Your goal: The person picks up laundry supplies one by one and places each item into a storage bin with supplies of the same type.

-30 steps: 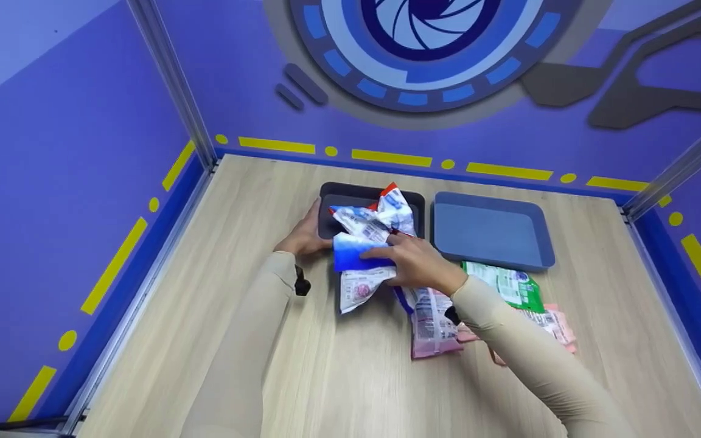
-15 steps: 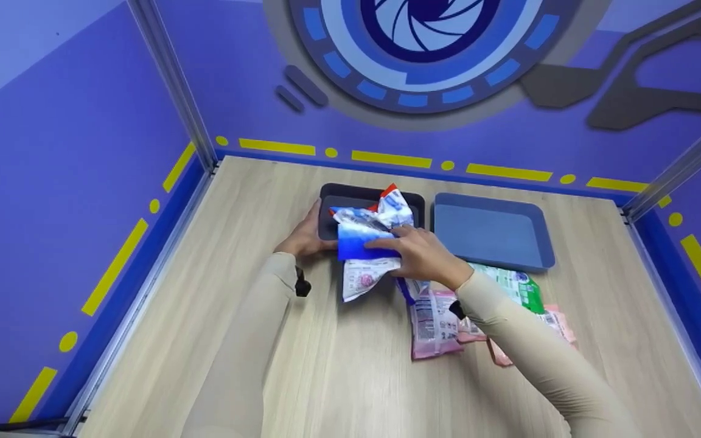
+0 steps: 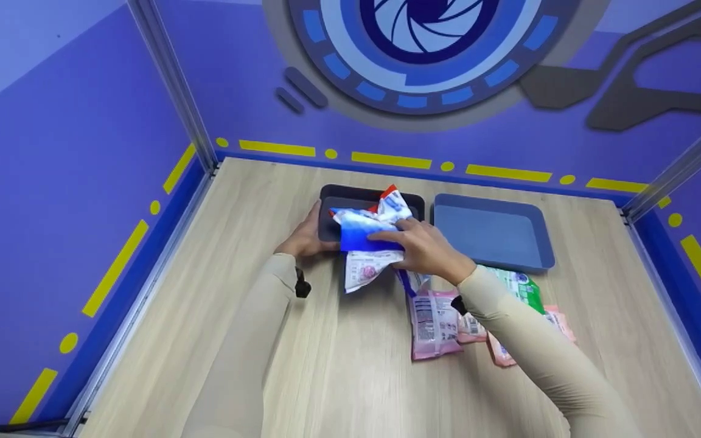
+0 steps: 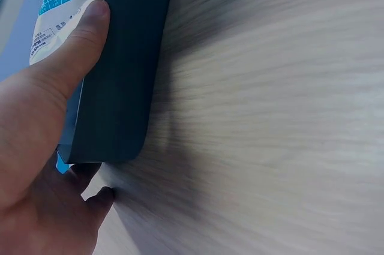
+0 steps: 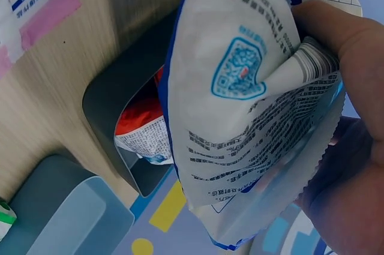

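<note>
My left hand [image 3: 305, 237] grips the near left corner of a dark grey tray [image 3: 350, 194]. In the left wrist view the thumb [image 4: 84, 36] lies over the rim of the tray's wall [image 4: 120, 75], with fingers around the corner. My right hand [image 3: 426, 249] holds a blue-and-white plastic packet [image 3: 362, 237] above the tray's near side. Printed text and a square code show on that packet [image 5: 240, 123] in the right wrist view. A red-and-white packet [image 3: 394, 204] lies inside the tray, partly covered. A blue-edged clear piece [image 3: 414, 283] shows below my right hand; whose part it is, I cannot tell.
Right of the dark tray stands a blue-grey tray [image 3: 490, 234]. On the wooden table [image 3: 350, 377] nearer to me lie a pink packet [image 3: 435, 328], a green-and-white packet [image 3: 530, 292] and salmon-coloured packets [image 3: 501, 353], partly under my right forearm. Blue panels [image 3: 253, 109] enclose the table.
My right hand has moved the blue-and-white packet slightly away from me and to the right, further over the tray. My left hand and the tray have stayed in place.
</note>
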